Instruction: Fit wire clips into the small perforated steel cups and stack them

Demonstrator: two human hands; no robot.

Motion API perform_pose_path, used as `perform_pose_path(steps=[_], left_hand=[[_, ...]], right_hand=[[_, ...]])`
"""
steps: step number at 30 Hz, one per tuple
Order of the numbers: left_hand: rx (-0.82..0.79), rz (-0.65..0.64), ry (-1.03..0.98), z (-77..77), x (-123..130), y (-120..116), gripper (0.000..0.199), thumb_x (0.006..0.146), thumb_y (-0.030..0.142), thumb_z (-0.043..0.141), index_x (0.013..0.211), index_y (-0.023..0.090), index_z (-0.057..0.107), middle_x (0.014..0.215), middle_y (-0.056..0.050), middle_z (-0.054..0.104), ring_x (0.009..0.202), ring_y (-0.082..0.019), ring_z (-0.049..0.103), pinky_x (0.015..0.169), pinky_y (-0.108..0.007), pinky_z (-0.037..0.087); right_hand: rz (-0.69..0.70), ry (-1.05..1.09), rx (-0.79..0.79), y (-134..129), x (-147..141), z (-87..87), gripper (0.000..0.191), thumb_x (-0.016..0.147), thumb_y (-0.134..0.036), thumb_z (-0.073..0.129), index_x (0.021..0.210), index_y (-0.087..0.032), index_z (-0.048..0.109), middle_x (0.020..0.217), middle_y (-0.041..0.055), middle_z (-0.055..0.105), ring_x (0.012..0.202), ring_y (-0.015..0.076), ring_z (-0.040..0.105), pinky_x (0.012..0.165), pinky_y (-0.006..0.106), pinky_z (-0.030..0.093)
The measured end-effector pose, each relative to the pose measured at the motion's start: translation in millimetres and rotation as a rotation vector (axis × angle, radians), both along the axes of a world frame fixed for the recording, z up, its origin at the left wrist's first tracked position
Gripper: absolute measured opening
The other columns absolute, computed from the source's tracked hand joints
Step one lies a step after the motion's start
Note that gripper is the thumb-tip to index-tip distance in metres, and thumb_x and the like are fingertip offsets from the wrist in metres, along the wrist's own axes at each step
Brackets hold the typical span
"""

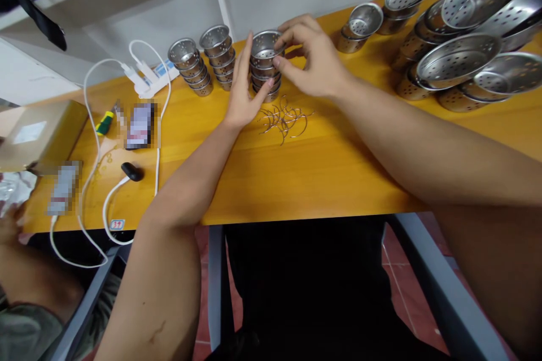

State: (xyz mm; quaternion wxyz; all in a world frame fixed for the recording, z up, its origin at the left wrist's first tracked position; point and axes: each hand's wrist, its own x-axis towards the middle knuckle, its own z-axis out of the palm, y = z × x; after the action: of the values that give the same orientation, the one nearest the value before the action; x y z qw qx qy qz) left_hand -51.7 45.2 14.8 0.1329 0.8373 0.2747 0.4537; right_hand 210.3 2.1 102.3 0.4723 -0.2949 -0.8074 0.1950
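A stack of small perforated metal cups [265,56] stands on the wooden table between my hands. My left hand [243,93] is at the stack's left side, fingers stretched upward and thumb apart, close against the cups. With bent fingers and thumb, my right hand [311,56] grips the top cup by the right side of its rim. Just in front of the stack lies a loose pile of thin curved metal wires [284,117]. Two more stacks of such cups, a middle stack [218,53] and a left stack [190,65], stand to the left.
Larger perforated metal bowls [459,62] are stacked at the right, near a smaller pair of cups [359,25]. On the left are a power strip [158,79], white cables, a phone [139,124], a yellow-green tool [105,123] and a cardboard box [46,130]. Another person's arm [29,271] shows lower left.
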Motion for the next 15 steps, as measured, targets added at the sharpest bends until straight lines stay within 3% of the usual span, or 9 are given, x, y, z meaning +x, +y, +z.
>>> perform_pose_path(steps=[3,5,9,15], left_hand=[[-0.005,0.104,-0.056,6.3,-2,-5,0.099,0.113,0.085,0.06,0.195,0.055,0.014,0.205,0.005,0.038,0.199,-0.028,0.025,0.167,-0.047,0.024],[-0.022,0.102,-0.047,8.1,-1,-7,0.098,0.112,0.088,0.06,0.194,0.051,0.021,0.205,0.002,0.039,0.198,-0.031,0.029,0.165,-0.05,0.028],[-0.05,0.101,-0.063,9.9,1,-10,0.094,0.112,0.088,0.059,0.192,0.051,0.027,0.203,0.0,0.041,0.197,-0.032,0.031,0.163,-0.053,0.032],[-0.024,0.126,-0.088,16.6,5,-17,0.093,0.111,0.084,0.066,0.19,0.05,0.031,0.201,-0.002,0.043,0.196,-0.034,0.032,0.163,-0.055,0.033]], right_hand=[[0.015,0.03,-0.005,1,-1,-6.7,0.041,0.118,-0.075,0.078,0.128,-0.036,0.082,0.162,0.0153,0.067,0.136,0.0347,0.073,0.11,0.055,0.071],[0.03,0.036,0.007,3,1,-11.8,0.046,0.119,-0.08,0.074,0.134,-0.037,0.084,0.165,0.0152,0.067,0.14,0.0349,0.073,0.111,0.056,0.071],[0.072,0.016,0.061,6,4,-18.7,0.054,0.119,-0.08,0.073,0.153,-0.039,0.08,0.171,0.0147,0.065,0.158,0.0358,0.064,0.118,0.059,0.071],[0.02,0.016,0.075,3,1,-24.0,0.052,0.115,-0.073,0.08,0.16,-0.048,0.078,0.178,0.0068,0.064,0.162,0.047,0.062,0.117,0.075,0.07]])
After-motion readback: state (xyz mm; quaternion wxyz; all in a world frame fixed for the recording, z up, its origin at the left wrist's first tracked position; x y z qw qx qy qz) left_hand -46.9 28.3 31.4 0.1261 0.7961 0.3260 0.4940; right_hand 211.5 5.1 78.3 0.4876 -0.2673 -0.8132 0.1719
